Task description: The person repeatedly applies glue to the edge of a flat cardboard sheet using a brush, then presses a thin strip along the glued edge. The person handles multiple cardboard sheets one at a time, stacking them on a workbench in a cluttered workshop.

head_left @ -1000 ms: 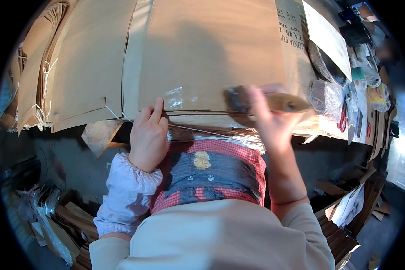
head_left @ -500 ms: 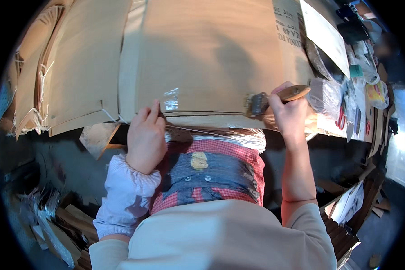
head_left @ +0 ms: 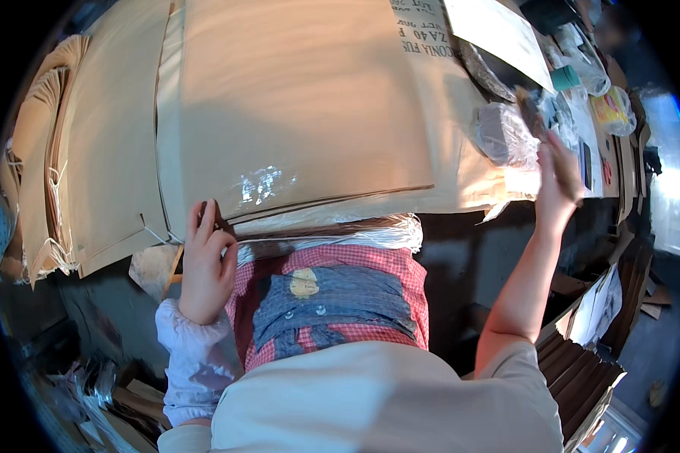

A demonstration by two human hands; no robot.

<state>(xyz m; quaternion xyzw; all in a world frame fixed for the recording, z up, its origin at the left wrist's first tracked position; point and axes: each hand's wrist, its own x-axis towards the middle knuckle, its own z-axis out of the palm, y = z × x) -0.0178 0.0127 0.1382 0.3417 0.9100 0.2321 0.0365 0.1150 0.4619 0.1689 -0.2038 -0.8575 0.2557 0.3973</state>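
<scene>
At the near edge of the counter (head_left: 461, 249), the brown paper sheet (head_left: 295, 113) is pinned at its corner by the left hand (head_left: 204, 268), fingers curled. At two o'clock, well apart, the brush (head_left: 533, 113) is gripped upright by the right hand (head_left: 557, 181).

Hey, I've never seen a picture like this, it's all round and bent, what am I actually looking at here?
The view comes from a wide fisheye camera worn on a person's head, looking down, so straight edges curve. No machine here: just two bare hands. The left hand rests its fingers on the near edge of a big flat cardboard sheet lying on the work surface. The right hand is stretched out to the right and grips a brush. Near it lie plastic-wrapped bundles and a roll of green tape. More cardboard is stacked at the left.
</scene>
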